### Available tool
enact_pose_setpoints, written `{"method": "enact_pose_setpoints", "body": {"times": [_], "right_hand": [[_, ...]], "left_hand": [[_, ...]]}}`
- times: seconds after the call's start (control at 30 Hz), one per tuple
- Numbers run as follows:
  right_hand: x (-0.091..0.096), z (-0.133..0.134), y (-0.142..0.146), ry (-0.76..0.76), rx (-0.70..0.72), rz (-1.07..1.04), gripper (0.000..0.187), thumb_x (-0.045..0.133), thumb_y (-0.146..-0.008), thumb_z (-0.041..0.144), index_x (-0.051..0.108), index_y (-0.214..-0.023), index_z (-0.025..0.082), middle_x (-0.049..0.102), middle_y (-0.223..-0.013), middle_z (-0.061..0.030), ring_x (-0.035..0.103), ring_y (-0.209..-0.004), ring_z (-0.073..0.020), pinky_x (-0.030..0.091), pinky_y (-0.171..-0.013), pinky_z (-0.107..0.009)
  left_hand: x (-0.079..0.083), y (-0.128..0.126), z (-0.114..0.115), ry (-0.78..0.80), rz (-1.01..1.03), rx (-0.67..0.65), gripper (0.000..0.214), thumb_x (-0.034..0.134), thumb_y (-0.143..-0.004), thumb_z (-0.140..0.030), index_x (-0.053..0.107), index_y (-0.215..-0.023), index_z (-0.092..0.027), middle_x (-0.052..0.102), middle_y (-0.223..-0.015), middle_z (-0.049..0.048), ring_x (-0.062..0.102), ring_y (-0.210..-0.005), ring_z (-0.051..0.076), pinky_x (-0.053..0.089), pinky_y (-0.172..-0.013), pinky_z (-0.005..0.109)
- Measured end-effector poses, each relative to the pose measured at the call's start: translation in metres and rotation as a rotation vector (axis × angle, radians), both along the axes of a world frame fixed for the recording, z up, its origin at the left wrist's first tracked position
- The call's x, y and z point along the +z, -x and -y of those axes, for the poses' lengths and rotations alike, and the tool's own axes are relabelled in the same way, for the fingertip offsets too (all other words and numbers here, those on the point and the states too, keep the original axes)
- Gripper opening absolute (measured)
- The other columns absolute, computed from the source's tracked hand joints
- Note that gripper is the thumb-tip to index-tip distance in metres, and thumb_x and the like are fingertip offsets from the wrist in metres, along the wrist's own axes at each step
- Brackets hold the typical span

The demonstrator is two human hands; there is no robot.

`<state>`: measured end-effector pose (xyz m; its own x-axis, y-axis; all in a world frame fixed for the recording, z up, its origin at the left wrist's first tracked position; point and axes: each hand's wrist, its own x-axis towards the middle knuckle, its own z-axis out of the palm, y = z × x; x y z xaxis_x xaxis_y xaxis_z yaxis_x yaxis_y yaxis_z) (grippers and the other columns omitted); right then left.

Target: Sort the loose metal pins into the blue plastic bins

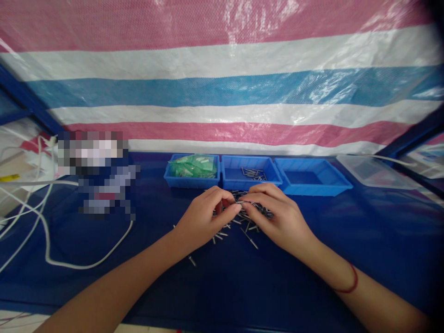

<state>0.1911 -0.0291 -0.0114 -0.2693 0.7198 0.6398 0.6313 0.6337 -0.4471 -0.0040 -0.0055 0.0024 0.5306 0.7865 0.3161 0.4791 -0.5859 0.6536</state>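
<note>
My left hand (203, 215) and my right hand (282, 217) meet over a loose pile of metal blind rivets (248, 226) on the blue table. Between the fingertips of both hands lies one small silvery blind rivet (240, 202), roughly level. Thumb and forefinger are pinched together on each side, with the left on one end and the right on the other. My fingers cover part of the pile. A single rivet (192, 260) lies apart, below my left wrist.
Behind the pile stand three blue bins: one with green plastic bags (194, 166), a middle bin (251, 185) with some rivets, and a right bin (314, 188). A clear plastic lid (376, 172) lies at right. White cables (86, 267) loop at left, beside a pixelated area.
</note>
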Motion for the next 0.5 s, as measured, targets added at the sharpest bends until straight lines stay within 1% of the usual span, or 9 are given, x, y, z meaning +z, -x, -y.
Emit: {"method": "enact_pose_setpoints", "body": {"times": [0.07, 0.17, 0.27, 0.37, 0.43, 0.5], "right_hand": [[0.000, -0.005, -0.006, -0.028, -0.039, 0.025, 0.014, 0.053, -0.090, 0.023, 0.067, -0.093, 0.021, 0.064, -0.091, -0.0073, 0.060, -0.087, -0.0205, 0.049, -0.078, -0.037], [-0.004, -0.017, -0.019, -0.075, -0.178, 0.045, 0.014, 0.053, -0.090, 0.024, 0.066, -0.093, 0.020, 0.064, -0.090, -0.0080, 0.060, -0.089, -0.0223, 0.047, -0.080, -0.038], [-0.012, -0.032, -0.035, -0.103, -0.312, 0.086, 0.017, 0.052, -0.090, 0.028, 0.067, -0.092, 0.020, 0.065, -0.089, -0.0088, 0.060, -0.086, -0.0237, 0.047, -0.078, -0.040], [-0.021, -0.042, -0.045, -0.111, -0.422, 0.167, 0.021, 0.051, -0.091, 0.033, 0.068, -0.091, 0.020, 0.065, -0.089, -0.0094, 0.058, -0.084, -0.0252, 0.044, -0.074, -0.040], [-0.022, -0.043, -0.047, -0.123, -0.487, 0.219, 0.023, 0.052, -0.090, 0.037, 0.068, -0.090, 0.020, 0.065, -0.089, -0.0097, 0.057, -0.084, -0.0262, 0.042, -0.072, -0.040], [-0.019, -0.040, -0.046, -0.132, -0.500, 0.235, 0.024, 0.053, -0.089, 0.039, 0.068, -0.088, 0.020, 0.066, -0.089, -0.0097, 0.056, -0.083, -0.0266, 0.040, -0.071, -0.040]], "left_hand": [[-0.001, 0.000, 0.001, 0.015, 0.006, 0.004, 0.020, 0.052, -0.090, -0.036, 0.058, -0.096, -0.017, 0.059, -0.080, 0.0001, 0.055, -0.069, 0.011, 0.044, -0.066, 0.024], [-0.002, 0.000, 0.001, 0.026, -0.015, -0.028, 0.025, 0.052, -0.091, -0.036, 0.057, -0.107, -0.017, 0.062, -0.085, 0.0013, 0.056, -0.070, 0.011, 0.045, -0.068, 0.024], [-0.004, 0.000, 0.002, -0.006, -0.082, -0.098, 0.022, 0.049, -0.093, -0.033, 0.060, -0.103, -0.017, 0.063, -0.088, 0.0028, 0.058, -0.074, 0.012, 0.046, -0.071, 0.024], [-0.005, 0.000, 0.002, -0.078, -0.155, -0.141, 0.022, 0.047, -0.094, -0.032, 0.062, -0.097, -0.017, 0.064, -0.090, 0.0045, 0.059, -0.080, 0.014, 0.045, -0.075, 0.025], [-0.005, 0.002, 0.000, -0.142, -0.220, -0.154, 0.023, 0.045, -0.094, -0.031, 0.062, -0.098, -0.016, 0.064, -0.092, 0.0055, 0.059, -0.083, 0.016, 0.045, -0.077, 0.027], [-0.002, 0.004, -0.004, -0.208, -0.296, -0.159, 0.024, 0.043, -0.095, -0.030, 0.062, -0.099, -0.016, 0.065, -0.093, 0.0061, 0.059, -0.086, 0.017, 0.044, -0.079, 0.029]]}}
